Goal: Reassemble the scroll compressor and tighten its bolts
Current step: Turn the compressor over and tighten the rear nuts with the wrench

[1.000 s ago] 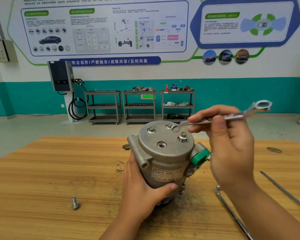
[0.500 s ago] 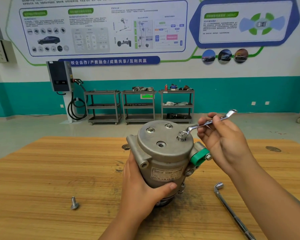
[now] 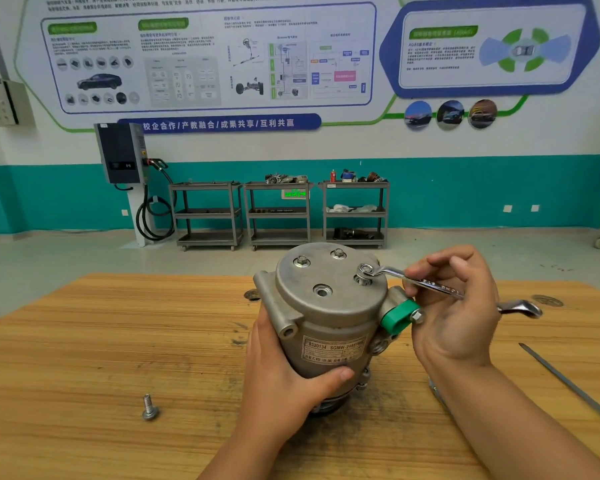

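The scroll compressor stands upright near the middle of the wooden workbench, well away from every edge; the left hand is wrapped around its body, and the right hand pinches a combination wrench whose ring end sits on the right bolt of the end cover. A loose bolt lies apart on the open left side; a thin metal rod lies at the right edge; behind the grey floor stand three shelf carts and a wall charger.

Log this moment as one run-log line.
left hand steadies compressor | right hand holds wrench on raised bolt | spare bolt on table
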Demonstrator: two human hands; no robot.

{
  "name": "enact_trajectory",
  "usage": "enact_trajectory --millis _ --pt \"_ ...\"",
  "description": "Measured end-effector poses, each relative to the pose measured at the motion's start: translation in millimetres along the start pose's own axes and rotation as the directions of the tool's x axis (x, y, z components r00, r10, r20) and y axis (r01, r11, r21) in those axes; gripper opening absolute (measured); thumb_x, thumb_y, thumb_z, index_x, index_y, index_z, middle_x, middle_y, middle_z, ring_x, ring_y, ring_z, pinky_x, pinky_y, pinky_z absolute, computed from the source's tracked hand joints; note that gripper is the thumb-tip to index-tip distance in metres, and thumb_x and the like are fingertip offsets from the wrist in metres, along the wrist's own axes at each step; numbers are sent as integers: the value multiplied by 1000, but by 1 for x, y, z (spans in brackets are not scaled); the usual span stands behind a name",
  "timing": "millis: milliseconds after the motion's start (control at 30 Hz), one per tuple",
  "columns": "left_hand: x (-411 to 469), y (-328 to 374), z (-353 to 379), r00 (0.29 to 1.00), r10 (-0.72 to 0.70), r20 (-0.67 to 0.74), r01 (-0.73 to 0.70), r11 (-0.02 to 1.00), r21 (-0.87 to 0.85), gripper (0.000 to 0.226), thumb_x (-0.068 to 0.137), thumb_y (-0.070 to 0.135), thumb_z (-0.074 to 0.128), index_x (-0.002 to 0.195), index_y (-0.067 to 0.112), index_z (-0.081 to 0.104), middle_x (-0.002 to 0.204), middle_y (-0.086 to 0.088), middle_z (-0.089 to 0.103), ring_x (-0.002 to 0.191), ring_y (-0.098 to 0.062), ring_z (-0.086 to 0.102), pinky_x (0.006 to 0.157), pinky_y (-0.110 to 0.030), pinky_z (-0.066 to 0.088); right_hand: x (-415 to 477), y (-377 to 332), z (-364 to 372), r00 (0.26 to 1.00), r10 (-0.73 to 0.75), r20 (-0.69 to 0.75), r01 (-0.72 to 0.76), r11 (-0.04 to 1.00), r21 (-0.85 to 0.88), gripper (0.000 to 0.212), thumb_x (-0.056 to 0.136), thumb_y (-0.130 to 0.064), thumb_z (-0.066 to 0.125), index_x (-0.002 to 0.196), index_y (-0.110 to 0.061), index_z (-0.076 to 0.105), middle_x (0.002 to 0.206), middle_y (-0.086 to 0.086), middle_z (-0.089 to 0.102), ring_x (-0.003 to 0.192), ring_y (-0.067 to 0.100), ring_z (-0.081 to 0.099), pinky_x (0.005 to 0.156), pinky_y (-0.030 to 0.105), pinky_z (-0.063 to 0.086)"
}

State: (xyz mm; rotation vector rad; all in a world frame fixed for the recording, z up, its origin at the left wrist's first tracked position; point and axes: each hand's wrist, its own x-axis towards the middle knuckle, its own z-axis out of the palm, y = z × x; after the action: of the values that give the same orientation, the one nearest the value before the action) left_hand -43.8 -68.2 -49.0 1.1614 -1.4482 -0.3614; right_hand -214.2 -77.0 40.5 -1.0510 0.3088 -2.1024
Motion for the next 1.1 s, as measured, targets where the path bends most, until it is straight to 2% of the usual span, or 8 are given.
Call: enact_trajectory --millis 167,233,333,500,633,967,1033,1100 --pt "0 -2 2 1000 6 -10 -6 1000 -7 127 33 84 72 143 33 31 130 27 43 125 6 38 97 -25 37 -7 -1 -3 921 -308 237 364 899 -245 18 78 -13 44 73 -24 59 65 -5 62 59 18 58 52 29 45" --pt "1 -1 2 1000 9 -8 -9 1000 -6 128 34 83 72 143 33 30 132 25 43 125 5 38 98 -26 37 -10 -1 -2 785 -430 445 588 743 -319 14 77 -11 46 77 -19 57 68 -2 58 61 19 54 53 31 43" --pt "2 -1 2 1000 17 -6 -17 1000 -10 127 35 80 75 143 31 31 132 20 44 126 0 41 101 -33 41 -15 -1 1 514 -478 712 853 370 -368 16 77 -6 52 64 -1 58 61 12 53 56 21 53 49 29 41" --pt "3 -2 2 1000 30 7 -30 999 -22 120 42 70 85 143 32 33 133 15 51 124 -9 49 98 -43 46 -22 -2 7 410 -437 801 911 146 -387 18 80 -7 57 64 1 62 65 15 59 56 24 58 49 29 44" --pt "7 -3 5 998 33 46 -29 996 -89 111 54 66 81 145 24 33 130 -1 57 121 -22 55 95 -44 49 -33 5 12 422 -361 832 904 234 -358 13 80 -7 61 91 -1 66 85 16 67 82 20 62 63 31 52" --pt "5 -9 5 999 11 37 -8 996 -84 113 44 60 90 138 23 39 126 4 57 119 -19 55 94 -47 49 -30 -7 17 439 -336 834 891 282 -356 11 84 2 62 90 4 72 90 15 67 83 22 63 70 31 53" --pt "2 -6 4 1000 4 22 -3 999 -41 122 38 76 81 142 31 34 131 15 51 124 -7 48 98 -41 46 -27 -15 20 522 -389 759 841 386 -380 13 88 -5 58 95 0 69 91 9 66 86 17 63 76 26 53" --pt "0 -4 3 1000 -4 -2 3 1000 -16 127 33 87 70 142 39 28 131 25 43 124 4 40 99 -31 41 -21 -23 23 686 -410 602 703 587 -402 12 95 -14 50 96 -10 61 87 0 66 83 13 65 76 24 53"
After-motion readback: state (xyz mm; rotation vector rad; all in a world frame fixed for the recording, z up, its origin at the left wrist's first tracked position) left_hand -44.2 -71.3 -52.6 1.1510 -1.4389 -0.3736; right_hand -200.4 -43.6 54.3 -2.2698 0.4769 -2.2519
